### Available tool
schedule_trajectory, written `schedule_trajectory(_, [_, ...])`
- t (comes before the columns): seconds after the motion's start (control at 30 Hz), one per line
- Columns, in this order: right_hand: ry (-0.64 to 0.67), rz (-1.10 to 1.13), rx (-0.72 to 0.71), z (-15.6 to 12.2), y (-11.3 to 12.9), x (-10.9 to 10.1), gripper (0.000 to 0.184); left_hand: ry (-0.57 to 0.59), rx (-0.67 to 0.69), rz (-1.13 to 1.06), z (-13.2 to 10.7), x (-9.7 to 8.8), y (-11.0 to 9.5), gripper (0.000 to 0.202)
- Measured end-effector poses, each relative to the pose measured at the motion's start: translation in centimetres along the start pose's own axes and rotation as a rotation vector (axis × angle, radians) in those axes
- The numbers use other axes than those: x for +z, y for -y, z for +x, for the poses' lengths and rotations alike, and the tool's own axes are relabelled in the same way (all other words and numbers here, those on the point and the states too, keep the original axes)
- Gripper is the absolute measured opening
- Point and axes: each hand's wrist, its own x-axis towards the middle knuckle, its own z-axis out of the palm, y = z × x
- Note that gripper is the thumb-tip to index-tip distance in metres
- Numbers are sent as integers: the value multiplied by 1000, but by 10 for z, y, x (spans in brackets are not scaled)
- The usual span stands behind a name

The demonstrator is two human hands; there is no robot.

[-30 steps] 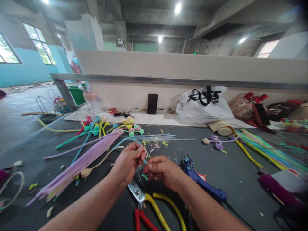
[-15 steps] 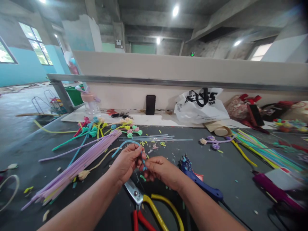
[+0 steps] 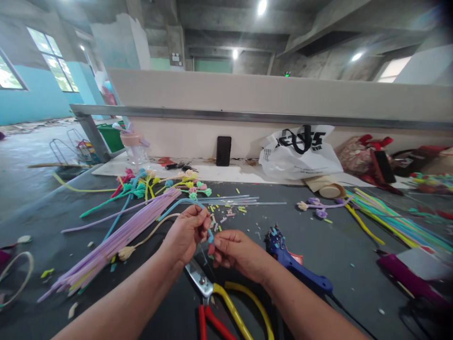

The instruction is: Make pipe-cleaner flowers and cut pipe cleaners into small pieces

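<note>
My left hand [image 3: 187,232] pinches a blue chenille stem [image 3: 184,201] between thumb and fingers. The stem arches out to the left above that hand, while its short end comes down toward my right hand [image 3: 238,250]. The thumb and forefinger of my right hand are closed at this lower end, which looks knobbly; the fingers partly hide it. Just below the hands lie shears [image 3: 200,279] with yellow handles, and red tool handles [image 3: 211,321] beside them. A blue glue gun [image 3: 300,268] rests right of my right hand.
A bundle of lilac stems [image 3: 120,242] lies left, with colourful stem flowers [image 3: 141,185] behind it. Glue sticks [image 3: 244,201] and cut scraps lie beyond my hands. At the back stand a phone [image 3: 223,151] and a white bag [image 3: 300,153]. More stems [image 3: 392,217] lie right.
The blue stem's end has shifted slightly between my hands and now shows more plainly. Its long part points further down to the left. The whole view has shifted a little.
</note>
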Motion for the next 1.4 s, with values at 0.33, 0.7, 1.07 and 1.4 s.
schedule_trajectory(0.33, [-51, -283, -51, 2, 4, -7, 39, 7, -7, 142, 1, 5, 7, 17])
schedule_trajectory(0.7, [16, -444, 50, -1, 10, -17, 22, 54, 4, 111, 5, -1, 16, 19])
schedule_trajectory(1.07, [-199, -388, -56, -1, 17, -22, 42, 161, 79, 269, -6, 8, 12, 21])
schedule_trajectory(1.4, [-135, -142, -44, -1, 8, -25, 44, 256, 110, 254, -5, 10, 17, 25])
